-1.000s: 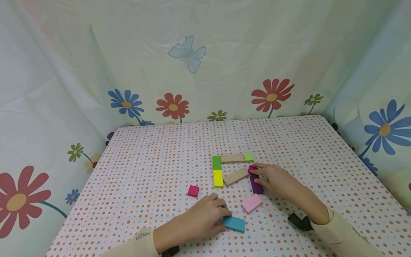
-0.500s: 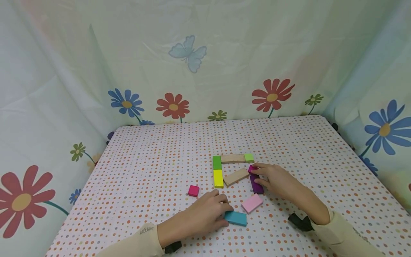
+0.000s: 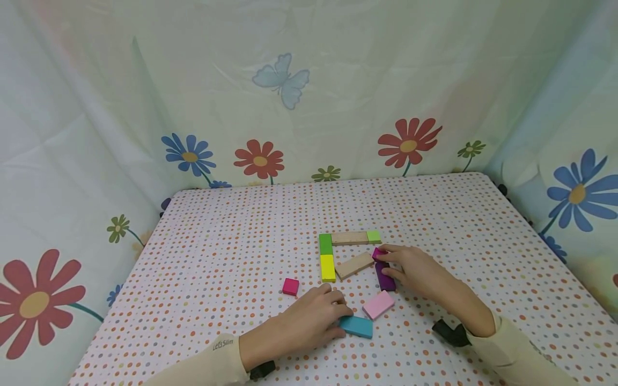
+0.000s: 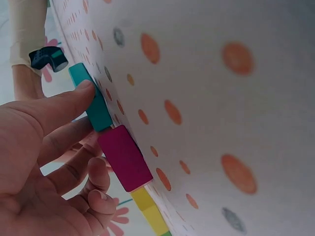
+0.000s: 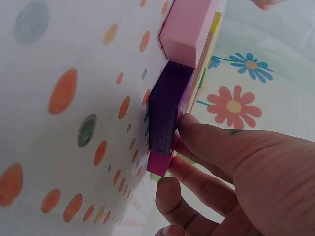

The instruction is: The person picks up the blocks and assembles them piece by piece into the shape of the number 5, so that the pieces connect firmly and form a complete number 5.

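Note:
My left hand (image 3: pixel 309 324) pinches a blue wooden block (image 3: pixel 356 326) at its left end; in the left wrist view the thumb lies across the blue block (image 4: pixel 96 105). My right hand (image 3: pixel 420 271) touches two neighbouring blocks: the thumb is at a dark purple block (image 3: pixel 385 276), and fingertips rest at a small magenta block (image 3: pixel 378 254) beyond it. The right wrist view has the thumb against the purple block (image 5: pixel 172 96) and a finger at the magenta block (image 5: pixel 160 162). A pink block (image 3: pixel 379 305) lies between the two hands, close to the blue one.
A green block (image 3: pixel 325 244), yellow block (image 3: pixel 328 268), plain wood block (image 3: pixel 350 238) and light green block (image 3: pixel 374 237) form an angled row. Another plain wood block (image 3: pixel 354 265) lies slanted inside it. A small hot pink block (image 3: pixel 291 286) sits apart on the dotted tablecloth (image 3: pixel 232 230).
My left hand has moved slightly right and away from me, carrying the blue block nearer the pink one. My right hand stays in place at the purple and magenta blocks.

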